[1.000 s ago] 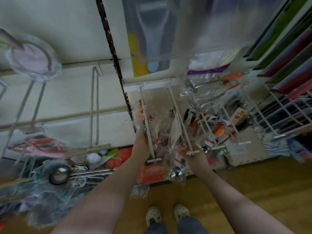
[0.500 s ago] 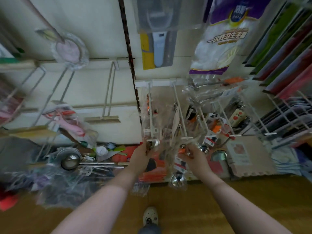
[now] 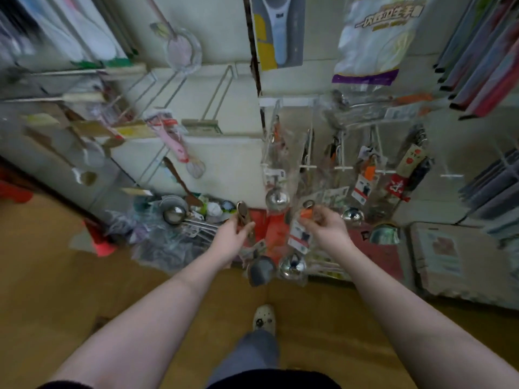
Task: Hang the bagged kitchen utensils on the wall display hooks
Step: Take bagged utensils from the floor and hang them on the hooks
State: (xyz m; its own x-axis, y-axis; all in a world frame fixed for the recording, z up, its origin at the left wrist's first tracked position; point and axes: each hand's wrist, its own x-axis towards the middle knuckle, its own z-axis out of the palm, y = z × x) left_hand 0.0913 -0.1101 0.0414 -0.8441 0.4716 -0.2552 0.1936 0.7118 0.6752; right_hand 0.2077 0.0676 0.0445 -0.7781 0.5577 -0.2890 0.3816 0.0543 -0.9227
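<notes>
Clear plastic blurs two held utensils below the wall hooks (image 3: 308,165). The left hand (image 3: 233,238) grips the dark-headed utensil (image 3: 261,269); the right hand (image 3: 327,228) pinches the orange-handled ladle (image 3: 300,237).

Soft, even indoor light fills the shop aisle, falling flat on the cream wall (image 3: 230,164) and leaving almost no shadows on the wooden floor (image 3: 56,276). Small highlights glint off a steel ladle bowl (image 3: 277,198) and the clear bags (image 3: 283,153) around it. Motion blur smears the left-hand racks (image 3: 70,108) and the frame edges, where the wide lens bows straight lines; the centre is sharper.
</notes>
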